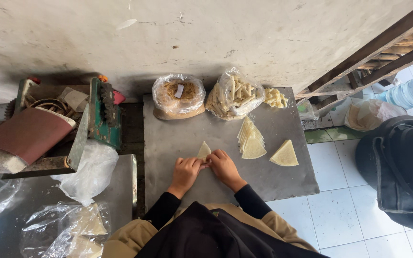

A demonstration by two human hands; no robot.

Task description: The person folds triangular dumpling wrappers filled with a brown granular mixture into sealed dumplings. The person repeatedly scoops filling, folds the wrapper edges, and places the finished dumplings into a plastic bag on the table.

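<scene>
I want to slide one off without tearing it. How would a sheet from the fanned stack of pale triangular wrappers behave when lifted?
Probably floppy: the fanned stack of wrappers lies in thin, flat layers. Likely very light, since each sheet shows barely any thickness. Possibly easy to tear or crease; the piece between the left hand and right hand bends readily on the metal table.

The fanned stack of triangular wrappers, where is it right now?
In the head view, the fanned stack of wrappers lies on the metal table, just right of the right hand, left of a single triangular wrapper.
</scene>
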